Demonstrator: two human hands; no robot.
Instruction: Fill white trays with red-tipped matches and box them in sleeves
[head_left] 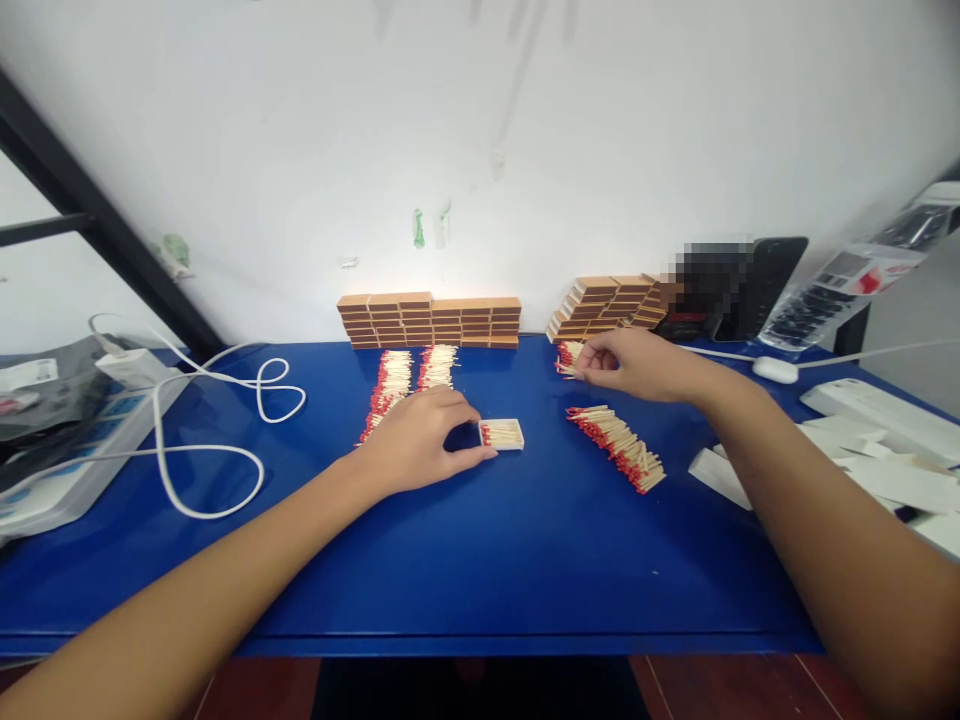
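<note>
My left hand [416, 435] curves around the left end of a small white matchbox tray [512, 446], its thumb at the near corner and its fingers at the far one. Red-tipped matches [496, 434] lie inside the tray, heads to the left. Farther back, my right hand [634, 362] is closed in a pinch at a small pile of matches [568, 355]; the fingers partly hide that pile. A longer slanting row of matches [619, 445] lies in front of the right hand. Two more match rows [395, 375] sit behind the left hand, which covers part of them.
Stacked matchboxes [457, 322] stand along the wall, with a second leaning stack [600, 305] to the right. A water bottle [847, 275], white cable adapter [775, 370] and white trays [885, 480] occupy the right side. Loose white cable [210, 515] loops across the left.
</note>
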